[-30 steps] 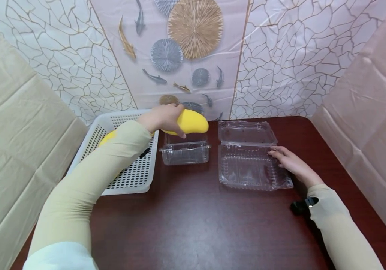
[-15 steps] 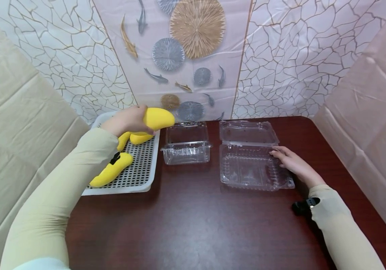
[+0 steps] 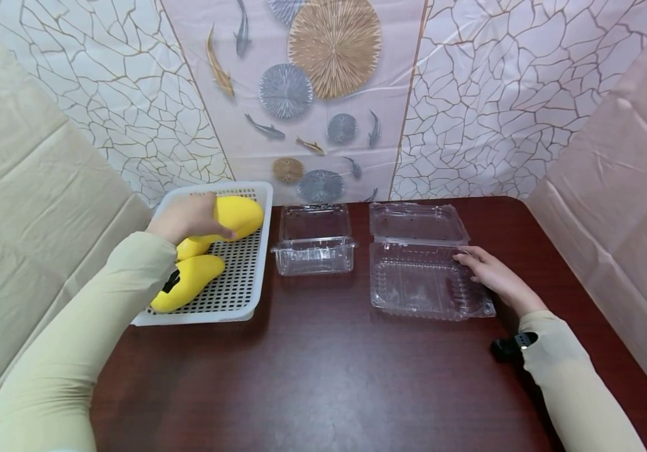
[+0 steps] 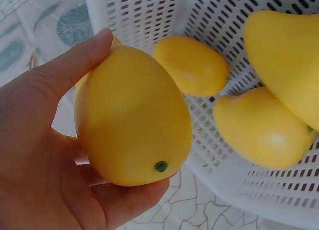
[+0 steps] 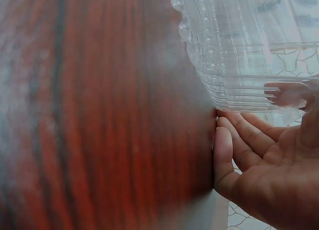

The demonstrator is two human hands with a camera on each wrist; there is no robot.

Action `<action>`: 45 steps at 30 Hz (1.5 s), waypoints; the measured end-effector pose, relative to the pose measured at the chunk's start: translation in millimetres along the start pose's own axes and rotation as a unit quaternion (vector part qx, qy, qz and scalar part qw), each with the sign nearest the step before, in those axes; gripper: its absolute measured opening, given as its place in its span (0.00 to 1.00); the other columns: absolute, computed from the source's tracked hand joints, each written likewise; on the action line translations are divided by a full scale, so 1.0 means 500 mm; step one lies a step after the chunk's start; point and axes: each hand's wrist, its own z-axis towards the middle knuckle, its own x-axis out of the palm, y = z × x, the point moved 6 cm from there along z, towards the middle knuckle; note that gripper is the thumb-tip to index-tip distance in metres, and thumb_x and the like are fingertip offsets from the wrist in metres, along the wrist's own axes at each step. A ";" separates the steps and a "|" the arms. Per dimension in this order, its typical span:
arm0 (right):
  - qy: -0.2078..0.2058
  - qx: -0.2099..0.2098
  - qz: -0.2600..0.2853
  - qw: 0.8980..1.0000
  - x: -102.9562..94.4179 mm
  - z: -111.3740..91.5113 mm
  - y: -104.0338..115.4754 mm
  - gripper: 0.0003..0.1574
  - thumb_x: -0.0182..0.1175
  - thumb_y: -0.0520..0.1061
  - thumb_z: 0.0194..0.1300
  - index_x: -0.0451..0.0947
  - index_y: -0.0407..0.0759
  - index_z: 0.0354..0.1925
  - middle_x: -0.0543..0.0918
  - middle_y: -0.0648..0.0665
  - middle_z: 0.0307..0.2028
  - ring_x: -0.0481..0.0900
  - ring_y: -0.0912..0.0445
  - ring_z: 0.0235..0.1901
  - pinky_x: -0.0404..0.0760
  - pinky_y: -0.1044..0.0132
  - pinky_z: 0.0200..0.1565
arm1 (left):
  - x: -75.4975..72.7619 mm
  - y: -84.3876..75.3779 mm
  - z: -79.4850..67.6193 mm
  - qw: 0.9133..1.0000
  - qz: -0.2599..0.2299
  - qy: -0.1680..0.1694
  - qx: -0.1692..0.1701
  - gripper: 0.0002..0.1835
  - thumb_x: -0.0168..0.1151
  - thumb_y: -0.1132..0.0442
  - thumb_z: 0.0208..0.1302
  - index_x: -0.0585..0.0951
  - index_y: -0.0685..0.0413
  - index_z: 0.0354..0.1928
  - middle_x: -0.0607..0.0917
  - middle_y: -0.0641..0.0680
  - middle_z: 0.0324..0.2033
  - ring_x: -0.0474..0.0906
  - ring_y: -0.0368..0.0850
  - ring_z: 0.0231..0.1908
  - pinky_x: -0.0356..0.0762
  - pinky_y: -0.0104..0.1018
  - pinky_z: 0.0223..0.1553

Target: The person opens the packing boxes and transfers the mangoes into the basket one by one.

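Over the white basket [image 3: 254,282], my left hand [image 3: 188,218] grips a yellow mango [image 4: 132,120]. The thumb lies along one side, the fingers curl under the other, and a green stem dot faces the left wrist camera. Other mangoes lie in the basket, among them a large one [image 3: 188,284] near its front and a small one [image 4: 192,65]. At the right, my right hand [image 3: 495,276] holds the right wall of an open clear plastic clamshell container [image 3: 414,282]. In the right wrist view its fingers are outside the wall, and part of the hand shows through the plastic.
A smaller clear clamshell container [image 3: 313,257], lid raised, stands between the basket and the larger container. The larger container's lid [image 3: 418,223] lies back behind it. A dark red-brown table [image 3: 323,370] carries everything. Patterned cloth [image 3: 470,100] hangs behind, plain cloth at both sides.
With the mango, my left hand has moved left and down from above the smaller container to over the basket. My right hand stays at the larger container.
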 end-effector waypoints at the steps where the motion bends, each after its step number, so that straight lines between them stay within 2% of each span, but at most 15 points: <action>1: -0.001 -0.001 0.000 1.000 0.000 0.000 0.000 0.43 0.35 0.58 0.83 0.44 0.25 0.76 0.51 0.22 0.73 0.51 0.30 0.72 0.63 0.36 0.66 | 0.005 0.000 0.001 1.000 0.000 -0.001 0.000 0.56 0.73 0.36 0.53 0.63 0.74 0.69 0.76 0.73 0.60 0.76 0.65 0.56 0.72 0.60 0.58; 5: -0.001 -0.006 0.003 1.000 0.001 0.000 0.001 0.42 0.35 0.57 0.83 0.44 0.25 0.76 0.54 0.22 0.73 0.51 0.30 0.72 0.63 0.36 0.65 | 0.032 0.001 0.002 0.999 -0.039 0.017 -0.013 0.56 0.75 0.42 0.54 0.59 0.75 0.71 0.76 0.72 0.58 0.75 0.64 0.54 0.71 0.60 0.59; 9: 0.001 -0.007 0.003 1.000 0.003 0.001 0.001 0.43 0.35 0.57 0.83 0.43 0.25 0.76 0.54 0.21 0.72 0.51 0.29 0.72 0.63 0.36 0.66 | 0.055 0.003 -0.002 0.997 -0.061 0.034 -0.029 0.57 0.75 0.44 0.55 0.56 0.75 0.72 0.76 0.71 0.56 0.74 0.63 0.53 0.71 0.60 0.59; 16: 0.004 -0.002 0.003 1.000 0.001 -0.001 0.003 0.43 0.35 0.57 0.83 0.41 0.26 0.77 0.54 0.22 0.73 0.50 0.30 0.73 0.62 0.36 0.66 | 0.077 -0.001 -0.009 0.998 -0.045 0.025 -0.038 0.54 0.73 0.43 0.55 0.59 0.77 0.68 0.75 0.74 0.56 0.75 0.65 0.52 0.74 0.60 0.55; 23: 0.005 -0.004 0.001 1.000 -0.001 -0.002 0.005 0.43 0.34 0.57 0.83 0.39 0.26 0.77 0.55 0.22 0.72 0.50 0.30 0.72 0.63 0.36 0.66 | 0.093 -0.007 -0.019 0.998 -0.028 0.035 -0.048 0.60 0.72 0.39 0.55 0.53 0.78 0.71 0.67 0.79 0.63 0.69 0.71 0.60 0.70 0.62 0.59; 33: 0.002 -0.004 -0.001 1.000 0.000 -0.003 0.005 0.43 0.34 0.57 0.83 0.41 0.25 0.76 0.54 0.21 0.72 0.51 0.29 0.72 0.63 0.36 0.65 | 0.119 -0.025 -0.025 0.995 -0.023 0.091 -0.040 0.60 0.69 0.44 0.61 0.44 0.76 0.75 0.58 0.82 0.68 0.61 0.75 0.67 0.63 0.68 0.63; 37: 0.002 -0.004 0.000 1.000 0.000 -0.002 0.004 0.43 0.34 0.57 0.83 0.41 0.26 0.76 0.55 0.22 0.72 0.51 0.29 0.72 0.63 0.36 0.66 | 0.129 -0.026 -0.027 0.994 -0.025 0.095 -0.040 0.61 0.68 0.41 0.60 0.44 0.75 0.75 0.60 0.80 0.68 0.63 0.73 0.66 0.66 0.64 0.63; 42: 0.002 -0.001 0.001 1.000 -0.001 0.000 0.002 0.43 0.34 0.57 0.83 0.42 0.25 0.76 0.53 0.22 0.73 0.50 0.29 0.73 0.62 0.36 0.66 | 0.144 -0.028 -0.025 0.991 -0.043 0.121 -0.028 0.62 0.69 0.40 0.60 0.44 0.74 0.76 0.61 0.76 0.70 0.62 0.69 0.68 0.63 0.60 0.67; 45: 0.002 -0.001 0.002 1.000 0.000 -0.001 0.001 0.43 0.34 0.57 0.83 0.41 0.25 0.76 0.53 0.21 0.73 0.50 0.29 0.73 0.62 0.36 0.66 | 0.148 -0.033 -0.024 0.990 -0.045 0.134 -0.019 0.60 0.70 0.40 0.60 0.48 0.75 0.75 0.64 0.74 0.69 0.64 0.68 0.67 0.63 0.59 0.67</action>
